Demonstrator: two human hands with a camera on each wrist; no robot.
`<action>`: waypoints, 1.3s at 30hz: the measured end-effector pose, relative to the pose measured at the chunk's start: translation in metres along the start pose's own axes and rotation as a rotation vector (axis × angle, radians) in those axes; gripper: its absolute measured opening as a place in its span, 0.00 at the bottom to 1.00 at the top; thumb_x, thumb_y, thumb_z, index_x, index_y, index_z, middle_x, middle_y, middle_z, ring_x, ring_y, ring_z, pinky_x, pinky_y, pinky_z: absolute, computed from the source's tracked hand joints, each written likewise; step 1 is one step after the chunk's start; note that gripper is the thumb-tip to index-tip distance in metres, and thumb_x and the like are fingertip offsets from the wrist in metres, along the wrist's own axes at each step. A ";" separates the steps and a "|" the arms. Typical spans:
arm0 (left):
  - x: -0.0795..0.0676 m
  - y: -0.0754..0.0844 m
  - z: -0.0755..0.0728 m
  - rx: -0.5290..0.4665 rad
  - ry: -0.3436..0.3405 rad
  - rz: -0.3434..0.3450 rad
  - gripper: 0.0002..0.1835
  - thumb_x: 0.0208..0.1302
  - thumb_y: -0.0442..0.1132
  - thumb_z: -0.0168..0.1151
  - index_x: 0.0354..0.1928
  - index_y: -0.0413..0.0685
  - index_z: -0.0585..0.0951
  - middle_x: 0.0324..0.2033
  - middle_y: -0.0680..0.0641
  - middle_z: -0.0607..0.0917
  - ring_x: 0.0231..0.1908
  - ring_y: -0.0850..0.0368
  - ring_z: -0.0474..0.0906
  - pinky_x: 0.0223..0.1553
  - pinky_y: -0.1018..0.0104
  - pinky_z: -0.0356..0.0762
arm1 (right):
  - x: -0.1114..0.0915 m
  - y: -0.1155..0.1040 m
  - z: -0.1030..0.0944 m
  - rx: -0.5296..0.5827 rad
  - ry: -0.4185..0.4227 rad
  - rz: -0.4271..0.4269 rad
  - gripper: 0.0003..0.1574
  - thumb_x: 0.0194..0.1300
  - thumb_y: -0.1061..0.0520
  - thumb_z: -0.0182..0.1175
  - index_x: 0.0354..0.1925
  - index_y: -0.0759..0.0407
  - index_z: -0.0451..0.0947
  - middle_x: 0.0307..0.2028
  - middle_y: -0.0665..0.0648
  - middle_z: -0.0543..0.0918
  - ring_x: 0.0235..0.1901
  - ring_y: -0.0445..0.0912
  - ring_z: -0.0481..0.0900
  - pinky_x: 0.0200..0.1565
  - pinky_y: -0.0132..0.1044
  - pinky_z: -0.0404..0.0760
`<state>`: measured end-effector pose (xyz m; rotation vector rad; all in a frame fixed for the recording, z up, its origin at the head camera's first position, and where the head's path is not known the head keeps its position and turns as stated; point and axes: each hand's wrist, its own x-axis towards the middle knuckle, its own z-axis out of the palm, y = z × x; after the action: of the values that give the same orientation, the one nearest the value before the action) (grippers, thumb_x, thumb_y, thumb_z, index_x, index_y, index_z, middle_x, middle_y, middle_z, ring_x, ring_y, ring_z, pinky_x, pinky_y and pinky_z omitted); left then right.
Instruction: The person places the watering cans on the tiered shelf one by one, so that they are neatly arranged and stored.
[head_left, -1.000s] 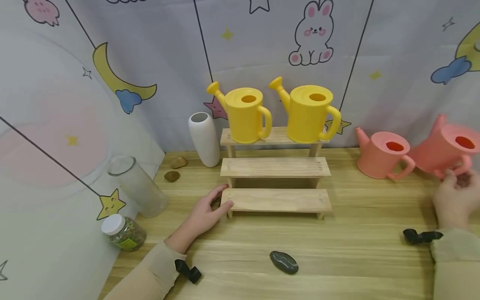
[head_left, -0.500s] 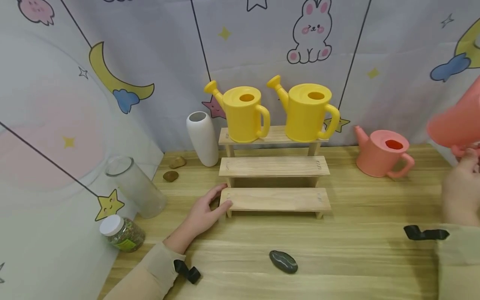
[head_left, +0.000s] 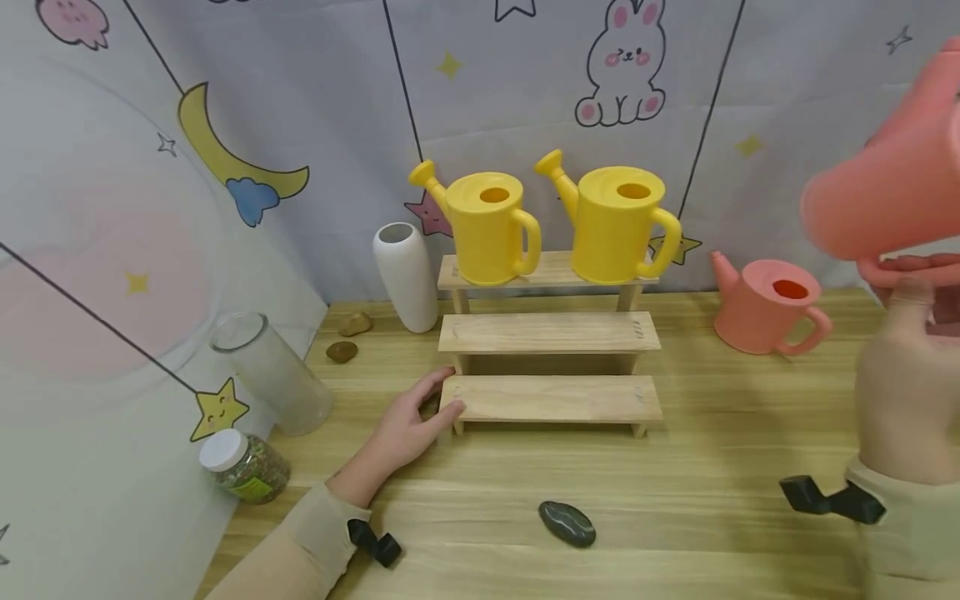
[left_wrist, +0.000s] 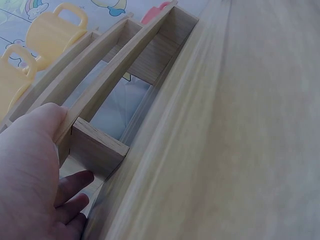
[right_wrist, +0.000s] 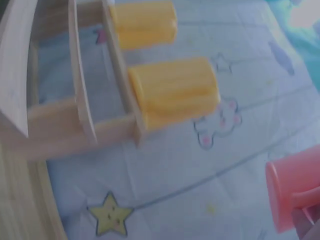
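Note:
My right hand (head_left: 907, 383) holds a pink watering can (head_left: 892, 200) by its handle, raised at the right edge of the head view. The can is tilted and partly out of frame. In the right wrist view, the same can (right_wrist: 300, 180) shows at the lower right with fingertips at its handle. My left hand (head_left: 405, 429) grips the left end of the lowest step of a wooden three-tier stand (head_left: 551, 398), thumb at the front corner. Two yellow watering cans (head_left: 487, 233) (head_left: 618, 229) stand on the top step; the two lower steps are bare.
Another pink watering can (head_left: 761, 312) stands on the table right of the stand. To the left are a white vase (head_left: 408, 279), brown stones (head_left: 342, 352), a clear glass vase (head_left: 281, 379) and a lidded jar (head_left: 251, 471). A dark stone (head_left: 567, 523) lies in front.
My right hand has lifted the farther-right pink watering can off the table, then brought it slightly left and higher. The left hand has stayed on the stand.

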<state>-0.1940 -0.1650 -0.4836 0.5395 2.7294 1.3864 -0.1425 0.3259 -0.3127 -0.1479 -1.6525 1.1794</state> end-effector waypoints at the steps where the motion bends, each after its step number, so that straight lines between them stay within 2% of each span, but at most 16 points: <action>1: 0.000 0.000 0.000 0.004 0.000 0.000 0.34 0.68 0.63 0.63 0.73 0.69 0.68 0.70 0.53 0.77 0.69 0.54 0.75 0.71 0.47 0.71 | -0.003 -0.005 0.004 0.062 -0.015 -0.026 0.15 0.76 0.53 0.56 0.50 0.62 0.81 0.42 0.44 0.85 0.47 0.38 0.85 0.63 0.32 0.80; 3: 0.000 0.001 0.000 0.009 0.000 0.003 0.34 0.69 0.63 0.63 0.73 0.69 0.68 0.70 0.53 0.76 0.69 0.54 0.74 0.71 0.47 0.71 | -0.011 -0.016 0.011 0.161 -0.043 -0.058 0.14 0.74 0.59 0.59 0.45 0.71 0.80 0.40 0.48 0.86 0.44 0.40 0.85 0.59 0.31 0.81; 5: 0.000 0.001 -0.001 0.010 -0.001 0.003 0.34 0.69 0.63 0.62 0.73 0.69 0.68 0.70 0.52 0.76 0.69 0.53 0.74 0.71 0.47 0.71 | -0.018 -0.026 0.019 0.195 -0.066 -0.106 0.15 0.72 0.62 0.61 0.40 0.78 0.79 0.36 0.49 0.86 0.39 0.39 0.86 0.52 0.28 0.83; 8: 0.000 0.001 -0.001 0.007 -0.005 0.005 0.34 0.69 0.63 0.62 0.73 0.69 0.68 0.70 0.52 0.76 0.69 0.53 0.74 0.71 0.47 0.71 | -0.029 -0.038 0.030 0.238 -0.073 -0.160 0.17 0.68 0.65 0.65 0.34 0.84 0.77 0.31 0.50 0.87 0.31 0.36 0.84 0.39 0.23 0.80; 11: 0.000 0.000 -0.001 -0.004 -0.006 0.005 0.33 0.69 0.63 0.63 0.73 0.69 0.68 0.70 0.52 0.76 0.69 0.54 0.75 0.71 0.47 0.71 | -0.041 -0.046 0.038 0.306 -0.074 -0.178 0.20 0.64 0.66 0.68 0.29 0.86 0.74 0.29 0.55 0.88 0.28 0.37 0.84 0.33 0.22 0.78; 14: 0.000 -0.001 0.000 -0.016 -0.003 0.005 0.33 0.69 0.63 0.63 0.73 0.69 0.68 0.70 0.53 0.76 0.69 0.54 0.75 0.71 0.47 0.71 | -0.053 -0.054 0.045 0.313 -0.106 -0.168 0.17 0.64 0.67 0.68 0.31 0.85 0.76 0.32 0.56 0.89 0.30 0.38 0.86 0.34 0.22 0.78; 16: 0.000 -0.001 0.000 -0.019 0.001 0.007 0.33 0.69 0.63 0.63 0.73 0.69 0.68 0.70 0.53 0.75 0.69 0.53 0.74 0.71 0.47 0.71 | -0.061 -0.059 0.051 0.375 -0.149 -0.150 0.13 0.64 0.70 0.65 0.34 0.86 0.78 0.34 0.58 0.90 0.30 0.39 0.87 0.37 0.22 0.82; 19: 0.000 -0.002 0.000 -0.017 0.003 0.012 0.33 0.69 0.63 0.63 0.73 0.68 0.69 0.71 0.53 0.75 0.69 0.52 0.74 0.71 0.47 0.71 | -0.073 -0.064 0.058 0.433 -0.226 -0.141 0.11 0.63 0.74 0.62 0.40 0.87 0.79 0.37 0.59 0.90 0.28 0.38 0.85 0.35 0.21 0.80; 21: 0.000 -0.002 0.000 -0.012 0.005 0.013 0.33 0.69 0.63 0.62 0.73 0.68 0.69 0.71 0.53 0.75 0.70 0.52 0.74 0.71 0.46 0.71 | -0.081 -0.065 0.063 0.453 -0.274 -0.146 0.11 0.62 0.75 0.62 0.43 0.86 0.79 0.37 0.58 0.89 0.28 0.38 0.84 0.35 0.20 0.80; 23: 0.000 -0.002 0.000 -0.007 0.007 0.012 0.34 0.69 0.63 0.62 0.73 0.68 0.68 0.71 0.53 0.74 0.70 0.52 0.74 0.71 0.46 0.72 | -0.088 -0.067 0.067 0.412 -0.309 -0.168 0.10 0.62 0.75 0.63 0.42 0.84 0.80 0.35 0.54 0.89 0.34 0.37 0.86 0.33 0.19 0.78; 25: 0.001 -0.002 0.001 -0.001 0.009 0.013 0.34 0.69 0.64 0.62 0.73 0.69 0.68 0.72 0.53 0.74 0.70 0.51 0.74 0.70 0.46 0.72 | -0.093 -0.067 0.071 0.414 -0.352 -0.170 0.08 0.62 0.75 0.64 0.39 0.84 0.79 0.34 0.53 0.89 0.37 0.39 0.88 0.36 0.21 0.82; 28: 0.001 -0.002 0.000 0.002 0.008 0.015 0.33 0.69 0.64 0.61 0.73 0.70 0.68 0.72 0.54 0.74 0.70 0.52 0.74 0.71 0.46 0.71 | -0.100 -0.065 0.079 0.419 -0.422 -0.155 0.06 0.61 0.77 0.65 0.38 0.81 0.80 0.35 0.53 0.89 0.41 0.41 0.89 0.32 0.21 0.80; 29: 0.001 -0.002 0.000 0.001 0.008 0.016 0.33 0.69 0.64 0.61 0.73 0.70 0.68 0.72 0.54 0.74 0.70 0.52 0.74 0.71 0.46 0.71 | -0.102 -0.065 0.081 0.402 -0.446 -0.149 0.08 0.60 0.77 0.65 0.40 0.79 0.81 0.36 0.52 0.89 0.36 0.40 0.87 0.31 0.21 0.79; 32: 0.001 -0.002 -0.001 -0.003 0.008 0.019 0.33 0.69 0.63 0.62 0.73 0.69 0.68 0.71 0.54 0.74 0.69 0.53 0.75 0.71 0.46 0.71 | -0.110 -0.065 0.089 0.337 -0.504 -0.146 0.18 0.58 0.77 0.67 0.48 0.70 0.84 0.39 0.51 0.89 0.37 0.38 0.86 0.23 0.24 0.70; 34: 0.001 -0.002 -0.001 -0.001 0.007 0.021 0.33 0.69 0.63 0.62 0.73 0.69 0.68 0.71 0.54 0.74 0.69 0.53 0.75 0.71 0.46 0.71 | -0.114 -0.065 0.096 0.311 -0.532 -0.147 0.24 0.57 0.77 0.68 0.52 0.65 0.85 0.39 0.52 0.89 0.40 0.38 0.86 0.25 0.22 0.76; 39: 0.001 -0.003 -0.001 0.019 0.002 0.020 0.33 0.69 0.64 0.61 0.73 0.70 0.68 0.72 0.54 0.73 0.70 0.52 0.74 0.71 0.47 0.72 | -0.123 -0.063 0.113 0.323 -0.603 -0.144 0.22 0.58 0.73 0.70 0.51 0.61 0.86 0.38 0.58 0.89 0.42 0.40 0.88 0.36 0.25 0.86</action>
<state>-0.1962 -0.1668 -0.4850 0.5686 2.7484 1.3677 -0.1498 0.1507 -0.3435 0.5728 -1.9076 1.4451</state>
